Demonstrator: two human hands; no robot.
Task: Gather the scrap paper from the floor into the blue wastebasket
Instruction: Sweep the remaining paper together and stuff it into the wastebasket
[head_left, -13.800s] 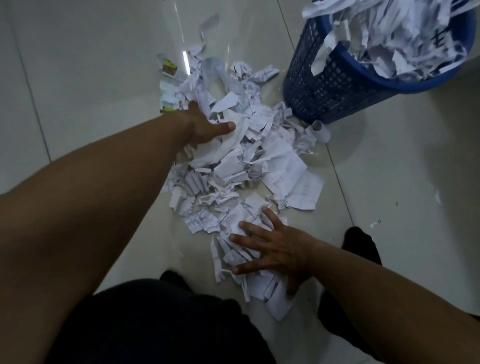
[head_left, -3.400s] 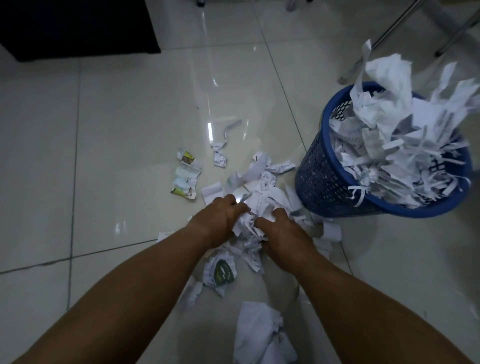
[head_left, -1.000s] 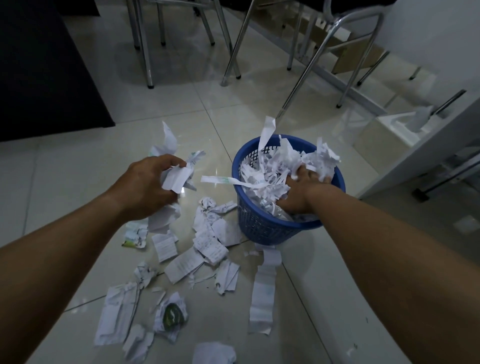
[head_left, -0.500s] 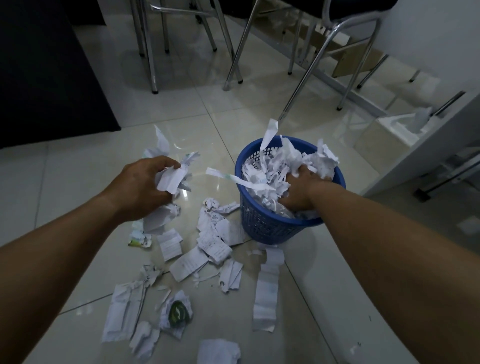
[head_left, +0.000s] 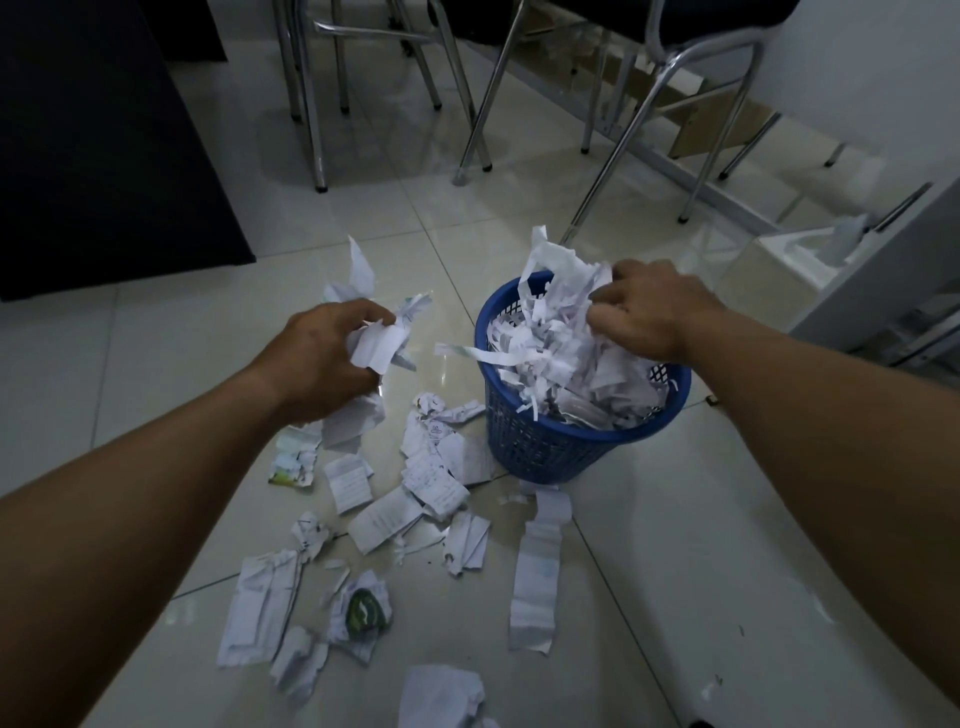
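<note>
The blue wastebasket (head_left: 550, 452) stands on the floor right of centre, heaped over its rim with white scrap paper (head_left: 561, 358). My right hand (head_left: 644, 312) hovers over the heap's far right side, its loosely curled fingers touching the top scraps. Left of the basket and above the floor, my left hand (head_left: 322, 358) grips a crumpled bunch of scrap paper (head_left: 379, 338). Several loose scraps (head_left: 389, 514) lie on the tiles between me and the basket, among them a long strip (head_left: 537, 571) and a wrapper with a green mark (head_left: 363, 613).
Chrome chair legs (head_left: 478, 124) stand on the tiles behind the basket. A dark panel (head_left: 104, 145) fills the far left. At the right edge is a white cabinet (head_left: 883, 270) with a white box (head_left: 810, 254) beside it.
My right hand has lifted from deep in the basket's paper to the top of the heap. My left hand keeps its bunch, nearly still.
</note>
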